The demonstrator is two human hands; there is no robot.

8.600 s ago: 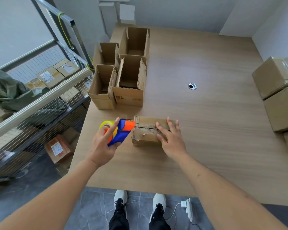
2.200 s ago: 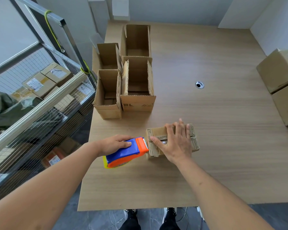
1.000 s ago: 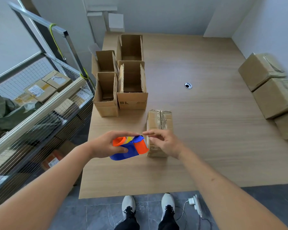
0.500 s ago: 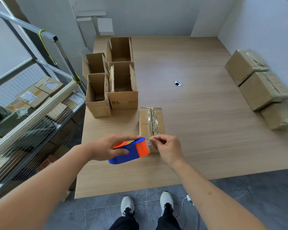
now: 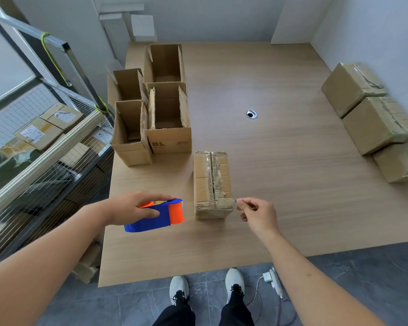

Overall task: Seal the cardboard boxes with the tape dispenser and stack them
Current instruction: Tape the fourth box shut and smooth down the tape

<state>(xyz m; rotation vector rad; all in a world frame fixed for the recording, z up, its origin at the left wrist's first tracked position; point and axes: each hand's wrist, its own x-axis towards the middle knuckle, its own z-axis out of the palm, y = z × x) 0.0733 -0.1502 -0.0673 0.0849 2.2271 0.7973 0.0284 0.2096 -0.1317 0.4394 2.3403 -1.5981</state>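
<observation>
A closed cardboard box [image 5: 212, 184] lies lengthwise on the wooden table [image 5: 280, 189], with clear tape along its top seam. My left hand [image 5: 130, 208] grips the blue and orange tape dispenser [image 5: 159, 216] just left of the box, a little above the table. My right hand [image 5: 257, 211] hovers at the box's near right corner, thumb and forefinger pinched together on what looks like a small end of clear tape. Several open, empty boxes [image 5: 167, 118] stand in a cluster at the back left.
Three sealed boxes [image 5: 375, 123] sit in a row along the table's right edge by the wall. A cable hole [image 5: 251, 114] marks the table's middle. A wire shelf rack [image 5: 45, 147] with parcels stands to the left. A power strip [image 5: 272, 278] lies on the floor.
My hands have drawn apart: the right hand moved from the dispenser's mouth to the box's near right corner, and the left hand shifted the dispenser left.
</observation>
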